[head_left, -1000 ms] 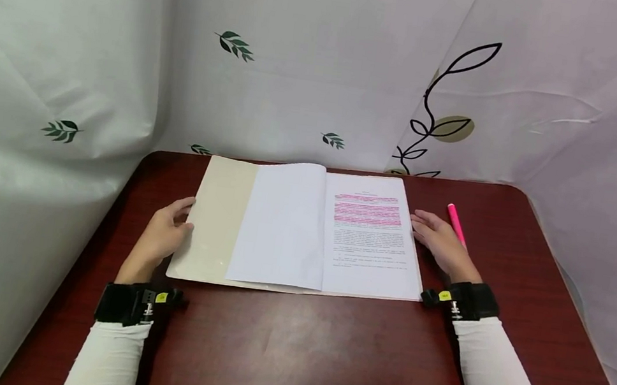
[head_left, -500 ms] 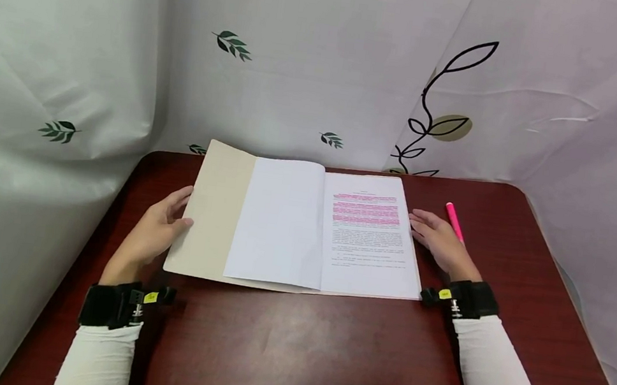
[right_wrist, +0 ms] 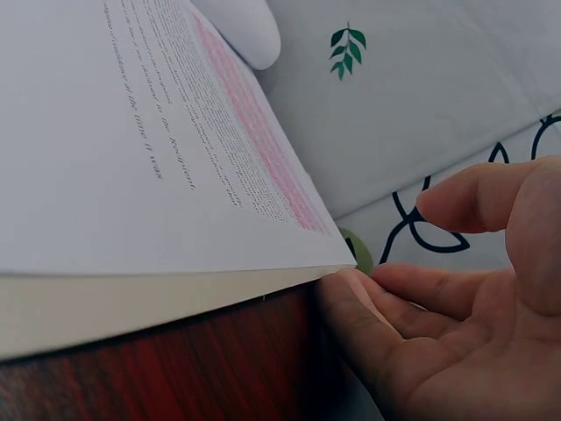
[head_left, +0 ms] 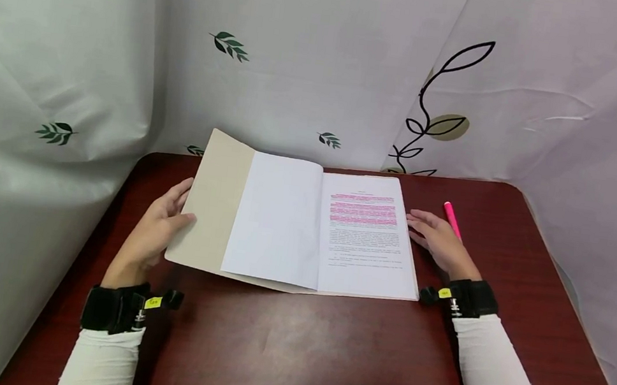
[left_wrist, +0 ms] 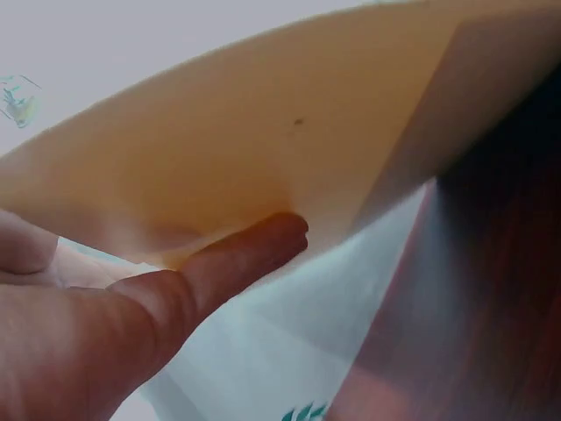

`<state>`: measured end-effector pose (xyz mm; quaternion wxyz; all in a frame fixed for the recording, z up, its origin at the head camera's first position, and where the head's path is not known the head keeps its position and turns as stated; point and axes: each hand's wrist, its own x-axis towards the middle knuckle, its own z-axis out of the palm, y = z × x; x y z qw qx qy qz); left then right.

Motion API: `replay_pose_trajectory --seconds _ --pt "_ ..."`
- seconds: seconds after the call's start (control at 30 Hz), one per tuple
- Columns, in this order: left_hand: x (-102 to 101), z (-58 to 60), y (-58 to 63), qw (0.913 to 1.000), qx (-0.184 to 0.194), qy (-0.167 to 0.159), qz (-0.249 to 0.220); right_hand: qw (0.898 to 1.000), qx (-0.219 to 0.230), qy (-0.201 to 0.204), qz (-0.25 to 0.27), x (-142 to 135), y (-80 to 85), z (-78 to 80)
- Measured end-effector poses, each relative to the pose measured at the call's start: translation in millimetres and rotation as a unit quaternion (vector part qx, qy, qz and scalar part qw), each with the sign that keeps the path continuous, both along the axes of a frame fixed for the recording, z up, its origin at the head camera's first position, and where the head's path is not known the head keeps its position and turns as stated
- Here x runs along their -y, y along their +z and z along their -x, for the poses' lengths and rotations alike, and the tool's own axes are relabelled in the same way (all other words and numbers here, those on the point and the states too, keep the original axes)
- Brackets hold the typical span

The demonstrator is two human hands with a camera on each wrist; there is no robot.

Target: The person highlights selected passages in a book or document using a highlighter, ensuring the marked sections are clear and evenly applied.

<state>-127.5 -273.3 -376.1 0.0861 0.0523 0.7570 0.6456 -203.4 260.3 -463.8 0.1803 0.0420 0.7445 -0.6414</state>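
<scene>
A cream paper folder (head_left: 213,203) lies spread on the table, its left cover lifted and tilted. My left hand (head_left: 154,228) pinches that cover's left edge, the thumb on the inner face and the fingers behind it. In the left wrist view the thumb (left_wrist: 237,259) lies along the cover (left_wrist: 263,132). A blank white sheet (head_left: 276,220) is turned over to the left, its bottom edge raised. On the right is a printed page (head_left: 364,257) with pink highlighted lines. My right hand (head_left: 443,242) touches the folder's right edge with relaxed fingers, the thumb apart (right_wrist: 473,197).
A pink highlighter (head_left: 451,219) lies just beyond the right hand, partly hidden by it. The dark red table (head_left: 277,349) meets a white leaf-patterned curtain (head_left: 302,57) at its back and sides.
My left hand has raised the folder's left cover off the table, and the blank sheet has tilted up with it. The right hand has stayed at the right edge.
</scene>
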Motion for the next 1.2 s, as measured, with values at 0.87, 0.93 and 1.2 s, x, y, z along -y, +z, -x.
replay_pose_trajectory --seconds 0.87,0.93,1.2 --pt "-56 -23.5 20.0 0.9808 -0.063 -0.047 -0.179 1.0 0.001 -0.001 0.003 3 -2.0 -1.4" --pt "-61 -25.2 20.1 0.9797 -0.079 -0.052 -0.177 1.0 0.0 0.0 -0.001 3 -2.9 -1.1" --pt "-80 -31.1 18.8 0.9854 -0.123 -0.02 -0.116 1.0 -0.001 0.003 -0.004 3 -4.2 0.3"
